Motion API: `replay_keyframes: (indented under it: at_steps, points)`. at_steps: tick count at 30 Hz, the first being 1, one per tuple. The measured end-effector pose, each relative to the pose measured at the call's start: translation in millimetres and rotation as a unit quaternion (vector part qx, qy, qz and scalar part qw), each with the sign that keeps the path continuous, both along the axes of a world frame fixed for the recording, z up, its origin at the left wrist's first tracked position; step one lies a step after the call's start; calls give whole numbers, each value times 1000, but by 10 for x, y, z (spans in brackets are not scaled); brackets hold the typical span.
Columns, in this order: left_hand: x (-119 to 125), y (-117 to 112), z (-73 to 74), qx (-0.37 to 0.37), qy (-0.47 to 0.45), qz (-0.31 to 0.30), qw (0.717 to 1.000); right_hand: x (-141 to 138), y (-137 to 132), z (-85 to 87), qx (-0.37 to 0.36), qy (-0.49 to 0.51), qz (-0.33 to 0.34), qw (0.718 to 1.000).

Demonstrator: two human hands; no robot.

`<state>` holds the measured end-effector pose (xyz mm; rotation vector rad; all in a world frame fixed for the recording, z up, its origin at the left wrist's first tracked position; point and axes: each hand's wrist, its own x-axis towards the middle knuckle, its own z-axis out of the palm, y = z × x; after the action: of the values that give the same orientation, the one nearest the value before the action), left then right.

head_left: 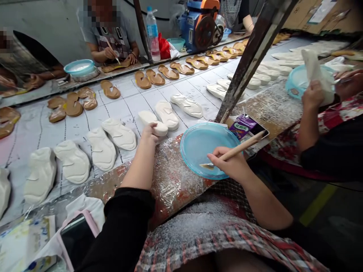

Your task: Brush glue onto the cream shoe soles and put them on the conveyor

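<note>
L hand (149, 134) @ 11 o'clock, grip cupped on end of white foam sole (151, 121), prob. light, soft, bit springy; best taken by edges. R hand (227, 163) @ 1 o'clock, grip clenched on wood-handled brush (241, 150), tip over blue plastic plate (215, 130) on speckled plastic wrap (172, 177).

Landmark: plate (208, 150), on plastic-wrapped ledge (176, 177). Left of plate: white soles (119, 134) in rows on long table (127, 102). Right, just beside: drink carton (239, 126), phone (259, 130). Beyond: tan soles (168, 71).
</note>
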<state>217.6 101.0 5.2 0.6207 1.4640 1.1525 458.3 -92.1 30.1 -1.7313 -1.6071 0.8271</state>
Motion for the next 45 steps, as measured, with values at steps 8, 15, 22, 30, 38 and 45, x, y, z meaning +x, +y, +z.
replay_keyframes:
  at_steps: [8, 15, 22, 30, 38, 45]
  points:
    - [-133, -1209, 533, 202, -271, -48, 940, 2, -25, 15, 13, 4, 37, 999]
    - [-2, -1863, 483, 184, -307, -132, 924, -156, -194, 689, 232, 136, 237, 934]
    - [161, -2148, 546, 252, -238, -41, 937, -492, -199, 1191, 403, 39, 286, 869]
    - [153, -2166, 740, 223, -271, -160, 923, -406, -229, 1094, 427, -31, 364, 827]
    - [82, -2161, 926, 196, -295, -171, 919, -289, -332, 986, 390, 21, 366, 845]
    - [3, -2061, 965, 178, -278, -119, 937, -252, -441, 983, 340, 101, 305, 884]
